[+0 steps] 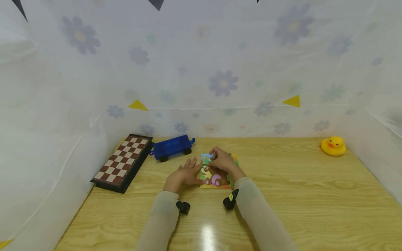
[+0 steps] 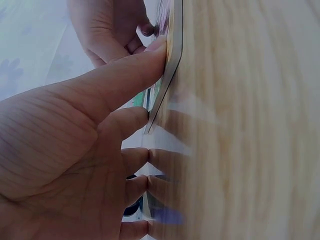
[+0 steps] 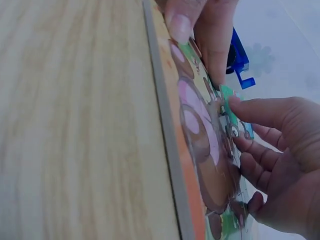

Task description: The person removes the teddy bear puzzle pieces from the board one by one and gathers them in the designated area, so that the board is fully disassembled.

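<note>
A jigsaw puzzle board (image 1: 211, 186) with a brown bear picture lies flat on the table. My left hand (image 1: 184, 175) is spread at its left side, fingers fairly straight. In the left wrist view the left thumb (image 2: 135, 72) presses on the board's border, the index fingertip touches its edge, and the other fingertips rest on the table. Over the upper part of the board, my right hand (image 1: 222, 159) pinches a puzzle piece (image 3: 227, 97) between thumb and fingers. The piece shows green and part of an eye, and stands tilted up from the picture. The right palm hides some of the board.
A folded chessboard (image 1: 122, 160) lies at the left, with a blue toy wagon (image 1: 172, 147) beside it, behind my left hand. Far off at the back right sits a yellow rubber duck (image 1: 333, 146). A flower-patterned white sheet (image 1: 188, 69) walls the table's back and sides.
</note>
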A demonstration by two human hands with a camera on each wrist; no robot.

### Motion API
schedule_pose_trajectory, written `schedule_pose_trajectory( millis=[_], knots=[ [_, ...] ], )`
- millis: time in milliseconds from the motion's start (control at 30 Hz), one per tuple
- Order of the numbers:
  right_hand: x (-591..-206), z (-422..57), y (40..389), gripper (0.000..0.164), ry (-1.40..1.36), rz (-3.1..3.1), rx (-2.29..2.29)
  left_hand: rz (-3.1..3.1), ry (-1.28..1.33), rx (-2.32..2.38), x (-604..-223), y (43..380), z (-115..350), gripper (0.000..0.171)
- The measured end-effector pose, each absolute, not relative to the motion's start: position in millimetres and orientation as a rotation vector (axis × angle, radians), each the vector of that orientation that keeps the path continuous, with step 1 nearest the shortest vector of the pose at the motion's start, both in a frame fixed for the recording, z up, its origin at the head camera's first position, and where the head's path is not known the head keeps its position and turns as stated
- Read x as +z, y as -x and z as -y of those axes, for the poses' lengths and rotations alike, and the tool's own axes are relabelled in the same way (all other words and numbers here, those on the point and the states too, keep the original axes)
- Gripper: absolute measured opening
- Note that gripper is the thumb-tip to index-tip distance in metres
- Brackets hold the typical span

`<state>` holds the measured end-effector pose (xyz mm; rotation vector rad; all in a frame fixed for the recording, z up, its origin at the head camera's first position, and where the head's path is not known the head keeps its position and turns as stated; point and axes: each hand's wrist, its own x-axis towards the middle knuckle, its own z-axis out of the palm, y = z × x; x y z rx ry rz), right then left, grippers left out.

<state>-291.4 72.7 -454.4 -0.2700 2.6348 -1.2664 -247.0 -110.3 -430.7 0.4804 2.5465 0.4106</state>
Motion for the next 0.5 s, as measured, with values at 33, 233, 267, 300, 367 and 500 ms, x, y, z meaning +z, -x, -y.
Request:
schedule_pose_trajectory(
  millis=[33, 233, 267, 300, 367, 500],
  knots=[
    [-455.5, -73.4, 292.2, 0.035, 0.259, -2.607, -1.329, -2.548, -0.481, 0.411, -431.3, 247.0, 110.3, 0.086],
    [-463.0, -77.8, 296.8, 0.017, 0.199, -2.580, -1.527, -2.557, -0.485, 0.394, -434.4, 246.7, 110.5, 0.085],
    [-463.4, -78.7, 297.2, 0.017, 0.195, -2.578, -1.546, -2.558, -0.484, 0.391, -434.8, 246.7, 110.5, 0.085],
    [-463.6, -79.6, 297.5, 0.017, 0.191, -2.573, -1.564, -2.558, -0.484, 0.386, -435.0, 246.8, 110.4, 0.085],
    [-463.6, -82.0, 298.1, 0.019, 0.175, -2.539, -1.603, -2.560, -0.485, 0.380, -435.1, 247.0, 110.3, 0.086],
    [-462.6, -88.0, 299.5, 0.021, 0.147, -2.466, -1.692, -2.561, -0.491, 0.390, -433.4, 247.9, 110.1, 0.086]
  ],
)
